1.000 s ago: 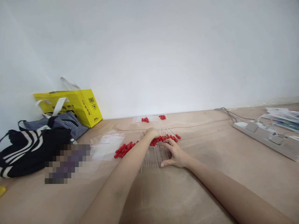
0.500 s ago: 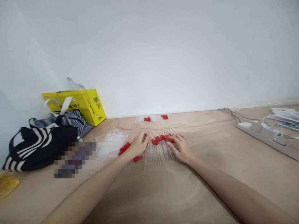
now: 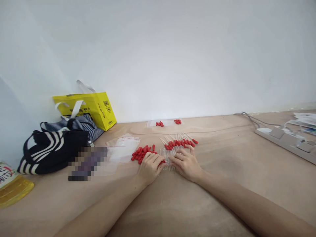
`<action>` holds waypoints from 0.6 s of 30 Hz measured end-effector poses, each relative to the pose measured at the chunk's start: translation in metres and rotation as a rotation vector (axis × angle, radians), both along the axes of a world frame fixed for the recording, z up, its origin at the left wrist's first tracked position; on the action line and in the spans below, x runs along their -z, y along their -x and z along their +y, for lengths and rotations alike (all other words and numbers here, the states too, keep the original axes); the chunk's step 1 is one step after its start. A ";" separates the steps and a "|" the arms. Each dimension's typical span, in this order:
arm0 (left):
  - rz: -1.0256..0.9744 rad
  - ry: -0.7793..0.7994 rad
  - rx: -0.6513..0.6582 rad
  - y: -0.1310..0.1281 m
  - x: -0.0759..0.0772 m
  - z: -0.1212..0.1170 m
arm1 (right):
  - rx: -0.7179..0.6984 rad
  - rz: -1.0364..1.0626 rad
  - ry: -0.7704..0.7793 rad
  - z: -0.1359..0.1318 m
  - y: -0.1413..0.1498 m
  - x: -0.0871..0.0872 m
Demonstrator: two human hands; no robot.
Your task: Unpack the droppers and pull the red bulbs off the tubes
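Note:
A row of clear glass droppers with red rubber bulbs [image 3: 179, 143] lies on the tan table [image 3: 222, 184] in front of me. A loose heap of red bulbs [image 3: 142, 152] lies to its left. My left hand [image 3: 149, 166] is curled, pinching a red bulb against the near ends of the glass tubes. My right hand [image 3: 185, 163] rests on the tubes right beside it, fingers bent and pinching one tube. The two hands almost touch.
Clear zip bags [image 3: 123, 148] lie left of the bulbs. A second bag with a few red bulbs [image 3: 168, 123] sits by the wall. Striped bags [image 3: 54, 148] and a yellow bag [image 3: 96, 107] stand at left, a white power strip [image 3: 286, 141] at right.
Both hands drew back toward me, from the bulb end of the droppers to the near tube ends, and came together. My left hand picked up a red bulb. The camera swung slightly left.

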State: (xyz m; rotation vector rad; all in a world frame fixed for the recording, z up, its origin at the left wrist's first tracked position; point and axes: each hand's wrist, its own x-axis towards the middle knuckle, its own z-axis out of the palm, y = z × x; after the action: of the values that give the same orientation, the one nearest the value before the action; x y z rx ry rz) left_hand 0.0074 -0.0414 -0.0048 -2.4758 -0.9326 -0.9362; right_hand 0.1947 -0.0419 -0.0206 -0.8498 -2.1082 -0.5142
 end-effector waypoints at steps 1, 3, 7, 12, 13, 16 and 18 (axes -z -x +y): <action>-0.009 0.001 0.000 0.000 -0.001 0.000 | -0.008 -0.008 0.009 0.001 0.000 0.001; -0.018 0.007 -0.011 0.001 -0.003 0.000 | -0.004 -0.017 0.032 0.000 -0.002 0.001; 0.005 0.023 -0.033 0.002 -0.004 -0.001 | 0.014 -0.038 0.095 -0.006 -0.004 -0.004; 0.050 0.015 -0.057 0.005 -0.006 -0.007 | -0.035 -0.024 0.123 -0.012 -0.007 -0.007; 0.054 0.011 -0.054 0.006 -0.006 -0.008 | -0.041 -0.024 0.122 -0.012 -0.007 -0.007; 0.056 -0.009 -0.032 0.006 -0.008 -0.010 | -0.047 -0.026 0.116 -0.013 -0.008 -0.008; 0.053 -0.023 -0.019 0.005 -0.008 -0.010 | -0.050 -0.025 0.110 -0.013 -0.008 -0.008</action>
State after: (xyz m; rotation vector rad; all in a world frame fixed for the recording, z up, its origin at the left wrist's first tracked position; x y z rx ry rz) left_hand 0.0025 -0.0516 0.0035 -2.4558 -0.9208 -0.8665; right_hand 0.2024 -0.0554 -0.0125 -0.8544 -2.1911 -0.3875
